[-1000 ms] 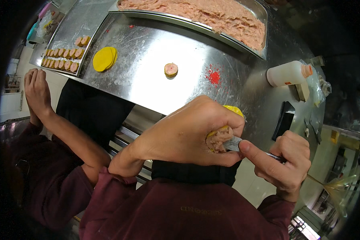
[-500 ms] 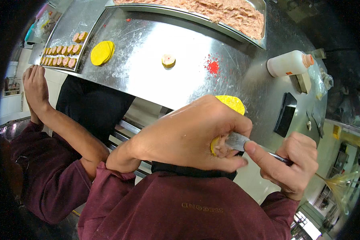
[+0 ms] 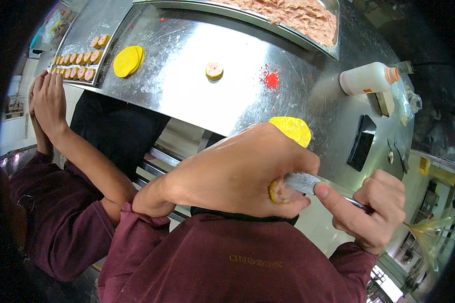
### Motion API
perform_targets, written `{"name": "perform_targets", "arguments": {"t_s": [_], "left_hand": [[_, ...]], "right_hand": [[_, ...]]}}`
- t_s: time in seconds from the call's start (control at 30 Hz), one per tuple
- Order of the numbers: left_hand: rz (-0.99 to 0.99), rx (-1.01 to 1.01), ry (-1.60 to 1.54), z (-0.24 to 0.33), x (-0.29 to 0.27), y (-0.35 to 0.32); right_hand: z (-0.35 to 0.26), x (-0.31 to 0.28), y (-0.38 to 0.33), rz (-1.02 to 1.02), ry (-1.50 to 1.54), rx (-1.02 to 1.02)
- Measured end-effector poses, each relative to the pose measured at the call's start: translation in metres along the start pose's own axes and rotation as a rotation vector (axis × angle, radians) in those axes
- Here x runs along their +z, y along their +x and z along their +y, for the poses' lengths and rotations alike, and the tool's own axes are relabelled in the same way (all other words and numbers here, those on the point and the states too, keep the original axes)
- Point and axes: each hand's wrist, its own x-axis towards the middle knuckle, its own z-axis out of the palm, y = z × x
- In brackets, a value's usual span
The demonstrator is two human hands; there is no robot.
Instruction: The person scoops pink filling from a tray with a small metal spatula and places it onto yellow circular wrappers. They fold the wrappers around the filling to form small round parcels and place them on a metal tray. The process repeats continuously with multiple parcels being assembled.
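Curled around a dumpling [image 3: 278,193] in a yellow wrapper with pink meat filling is my left hand [image 3: 237,169], its back facing up. My right hand [image 3: 369,209] grips the thin handle of a metal filling spatula [image 3: 302,182]. The flat blade reaches into the wrapper's opening and touches the filling. Just beyond my left hand, yellow round wrappers [image 3: 291,130] lie on the steel table. A finished-looking dumpling [image 3: 214,71] stands upright farther off, left of a small heap of red bits [image 3: 271,81].
A long steel tray [image 3: 258,19] of pink minced meat lies at the far side. Another tray [image 3: 99,70] at left holds rows of dumplings, near a wrapper stack [image 3: 128,61]. At right are a white bottle [image 3: 365,81] and dark phone-like slab [image 3: 361,144]. A co-worker's hands [image 3: 49,98] are left.
The spatula's blade has shifted slightly at the dumpling's filling, and my right hand has moved a little with it. The co-worker's hands at the left have moved slightly.
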Motion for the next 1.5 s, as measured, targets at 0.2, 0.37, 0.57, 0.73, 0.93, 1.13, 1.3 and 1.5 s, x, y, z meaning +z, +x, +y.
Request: {"name": "perform_targets", "arguments": {"t_s": [0.2,0.37,0.57,0.73,0.93,1.13,1.3,1.5], "left_hand": [[0.097,-0.126,-0.183,0.007,-0.007,-0.012],[0.082,0.031,-0.096,0.003,0.003,-0.001],[0.183,0.04,0.012,0.003,0.007,-0.003],[0.188,-0.116,-0.274,0.012,0.0,-0.01],[0.054,0.015,-0.028,0.008,0.007,0.0],[0.14,0.01,0.044,0.009,0.002,-0.008],[0.168,-0.079,-0.303,0.011,0.005,-0.007],[0.147,0.051,-0.037,0.009,0.01,-0.002]], "right_hand": [[0.008,-0.01,-0.01,0.036,0.038,-0.002],[0.004,0.003,-0.009,0.111,0.085,-0.009],[-0.002,0.009,-0.009,0.145,0.028,0.029],[0.004,0.003,-0.018,0.139,0.058,0.023],[0.0,0.011,-0.014,0.161,0.143,-0.012],[0.001,0.006,-0.018,0.131,0.06,0.032],[0.002,0.005,-0.021,0.134,0.147,0.033],[0.001,0.012,-0.017,0.16,0.166,0.015]]}}
